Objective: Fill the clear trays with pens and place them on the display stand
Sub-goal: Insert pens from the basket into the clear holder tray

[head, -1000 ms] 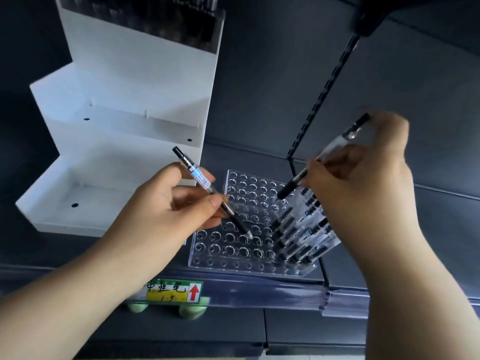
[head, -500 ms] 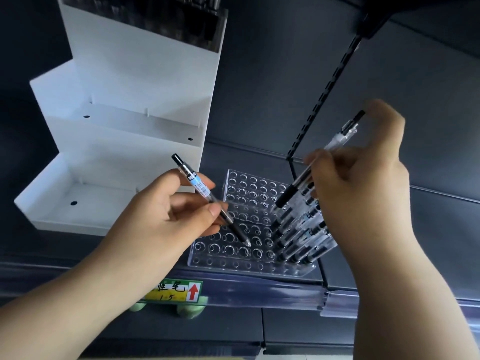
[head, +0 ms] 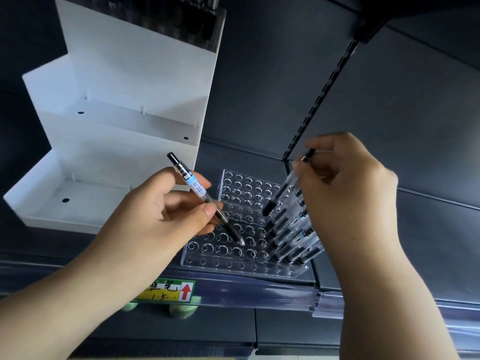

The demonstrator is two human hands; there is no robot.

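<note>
Upper left of the frame, the white display stand (head: 109, 131) rises in steps. Its two lower tiers show bare white floors, and the top tier, right at the frame's upper edge, carries dark shapes too blurred to name.

Moving into the centre, the left hand (head: 155, 219) comes up from the lower left. Thumb and fingertips are pinching a labelled pen (head: 196, 187) around the middle of its barrel. That pen slants down to the right, black cap high, metal tip low over the front rows of holes. Whether the tip touches the plastic cannot be told.

Under it sits the clear tray (head: 233, 262), a grid of round holes resting on the dark shelf (head: 428, 242) at centre frame. Most of the holes on its left and middle are open. Just below, on the shelf's front edge, a green and yellow price tag (head: 168, 292) with a red arrow peeks out past the left forearm.

Right of centre, a second pen (head: 281, 192) leans steeply, dark lower end down among the holes just beside the standing pens (head: 291, 237). These fill the tray's right-hand column, all tilted the same way.

The right hand (head: 345, 193) reaches in from the lower right, fingertips and thumb pinching the upper end of that second pen. Behind it, a black slotted upright (head: 324, 94) runs to the upper right.
</note>
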